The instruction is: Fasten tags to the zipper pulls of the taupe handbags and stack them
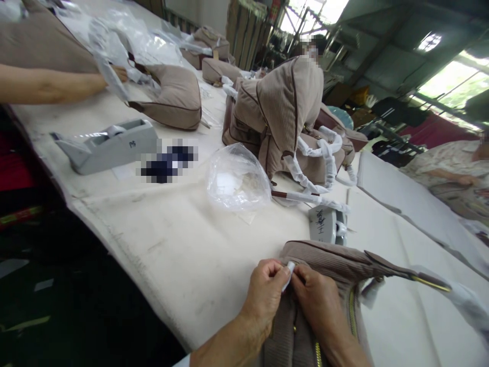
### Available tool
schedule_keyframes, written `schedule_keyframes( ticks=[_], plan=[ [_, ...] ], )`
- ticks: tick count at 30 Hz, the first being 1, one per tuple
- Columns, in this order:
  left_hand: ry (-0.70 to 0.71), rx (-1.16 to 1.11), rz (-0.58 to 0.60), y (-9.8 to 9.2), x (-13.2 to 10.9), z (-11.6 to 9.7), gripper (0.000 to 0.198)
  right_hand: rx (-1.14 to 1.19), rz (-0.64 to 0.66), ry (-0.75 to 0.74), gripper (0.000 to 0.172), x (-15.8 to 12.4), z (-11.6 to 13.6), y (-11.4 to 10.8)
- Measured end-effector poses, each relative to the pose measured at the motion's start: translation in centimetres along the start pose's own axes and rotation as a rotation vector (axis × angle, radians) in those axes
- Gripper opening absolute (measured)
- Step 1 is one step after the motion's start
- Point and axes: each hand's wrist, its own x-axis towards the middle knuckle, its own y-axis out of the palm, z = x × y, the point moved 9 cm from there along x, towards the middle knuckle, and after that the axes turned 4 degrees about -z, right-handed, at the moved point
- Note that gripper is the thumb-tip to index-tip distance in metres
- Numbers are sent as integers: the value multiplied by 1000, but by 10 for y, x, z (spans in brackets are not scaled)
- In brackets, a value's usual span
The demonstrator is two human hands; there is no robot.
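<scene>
A taupe corduroy handbag (336, 265) with a gold zipper lies at the near edge of the white table (183, 244). My left hand (263, 293) and my right hand (319, 300) meet on top of it. Both pinch a small white piece (289, 272), paper or tape, between thumb and fingers. The bag's strap (405, 272) runs off to the right, partly wrapped in white.
A clear plastic bag (237, 178) and a small tape dispenser (324, 224) lie just beyond. A large grey tape dispenser (110, 145) stands at left. Several taupe bags (282, 117) are piled mid-table. Another person's arm (53, 84) reaches in at left; someone sits at far right.
</scene>
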Motion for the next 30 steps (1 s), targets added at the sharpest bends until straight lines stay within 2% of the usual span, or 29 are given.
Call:
schedule_keyframes(
  ticks=[2, 4, 8, 9, 11, 14, 17, 21, 23, 26, 28, 30],
  plan=[
    [167, 172, -33, -4, -4, -11, 19, -55, 10, -53, 25, -3, 2, -4],
    [412, 395, -62, -8, -12, -26, 18, -37, 7, -159, 25, -6, 10, -13],
    [919, 750, -120, -7, -36, -48, 17, 43, -192, -421, 25, -2, 35, -55],
    [1032, 821, -144, -6, -42, -51, 15, 44, -201, -477, 25, 2, 41, -60],
    [1220, 934, -202, -3, -52, -58, 8, 23, -73, -562, 27, 15, 55, -55],
    [1381, 1021, -271, 1, -58, -65, 7, -87, 246, -633, 29, 31, 69, -29],
    [1412, 1035, -284, 2, -57, -68, 7, -150, 387, -595, 24, 46, 71, -13],
    [1378, 1043, -259, 2, -51, -65, 10, -78, 431, -485, 18, 63, 69, -2],
    [1304, 1017, -246, -1, -45, -61, 10, -35, 427, -466, 17, 65, 70, -2],
    [1074, 926, -202, -8, -30, -50, 13, 125, 332, -453, 20, 65, 76, -18],
    [932, 870, -171, -12, -23, -41, 17, 263, 209, -407, 25, 65, 74, -36],
    [873, 841, -175, -14, -23, -36, 17, 311, 103, -366, 27, 64, 68, -49]
  ],
)
